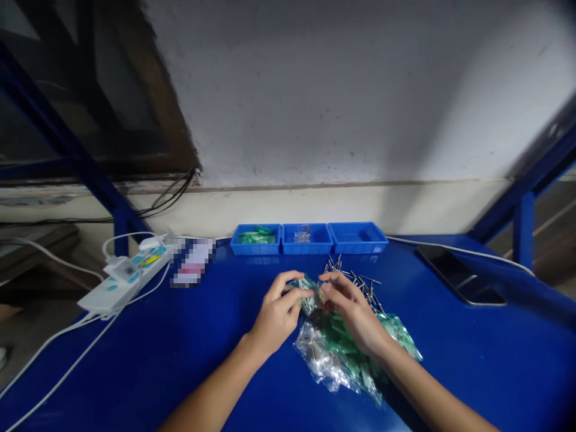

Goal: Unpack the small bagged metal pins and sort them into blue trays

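Left hand [275, 313] pinches a small bag [308, 303], contents blurred; right hand [350, 305], grip unclear, partly hides green packets [341, 343].

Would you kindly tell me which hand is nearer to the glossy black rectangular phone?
Right: the right hand is left of the glossy black rectangular phone, apart from it; the left hand is farther left.

The wrinkled plastic bags [318, 357] look glossy; the metal pins [369, 294] look smooth and shiny. The trays [359, 248] look like smooth plastic, the desk [202, 330] glossy, the wall [315, 90] matt.
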### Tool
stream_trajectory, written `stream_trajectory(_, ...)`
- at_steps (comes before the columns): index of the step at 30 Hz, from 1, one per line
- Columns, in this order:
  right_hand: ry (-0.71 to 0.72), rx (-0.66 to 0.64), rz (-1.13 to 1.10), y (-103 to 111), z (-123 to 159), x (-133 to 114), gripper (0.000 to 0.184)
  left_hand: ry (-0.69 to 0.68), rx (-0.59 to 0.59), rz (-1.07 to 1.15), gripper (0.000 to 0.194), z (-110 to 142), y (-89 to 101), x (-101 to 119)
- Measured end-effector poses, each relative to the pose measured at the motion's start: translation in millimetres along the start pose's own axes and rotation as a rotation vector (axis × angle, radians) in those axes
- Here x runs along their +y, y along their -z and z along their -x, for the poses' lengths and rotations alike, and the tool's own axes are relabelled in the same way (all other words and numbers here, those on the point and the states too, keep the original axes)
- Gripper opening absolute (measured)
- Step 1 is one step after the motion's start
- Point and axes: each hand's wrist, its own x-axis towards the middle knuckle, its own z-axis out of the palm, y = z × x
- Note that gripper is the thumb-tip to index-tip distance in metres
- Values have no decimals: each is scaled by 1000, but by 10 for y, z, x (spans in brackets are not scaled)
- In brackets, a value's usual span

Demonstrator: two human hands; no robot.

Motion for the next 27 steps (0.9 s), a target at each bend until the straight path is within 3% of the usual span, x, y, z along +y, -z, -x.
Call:
stream_trajectory(3,-1,-32,-13,-2,0,25,38,-28,-39,19,40,13,10,23)
stream_trajectory(6,40,-42,44,-8,4,42,34,76,-8,105,46,20,-33,30)
stream_trajectory(9,155,51,145,-3,0,54,22,385,87,359,39,1,-94,16)
stream_trajectory(12,314,123,302,32,-4,40,9,737,51,706,35,-31,-136,26)
stream_trajectory(14,454,82,447,62,5,14,2,876,21,918,44,-48,-143,52)
stream_trajectory(16,599,25,591,85,27,-13,8,943,24,1101,48,-62,-130,79)
stream_trajectory(19,715,-6,743,97,66,-31,15,943,77,1236,47,-83,-85,96)
stream_trajectory(22,700,0,800,93,82,-24,17,828,84,1091,38,-93,-43,79)
stream_trajectory(25,535,35,784,87,60,-34,14,663,101,789,26,-74,-25,60)
stream_trajectory(27,379,17,729,84,34,-63,16,478,118,541,10,-49,-19,64)
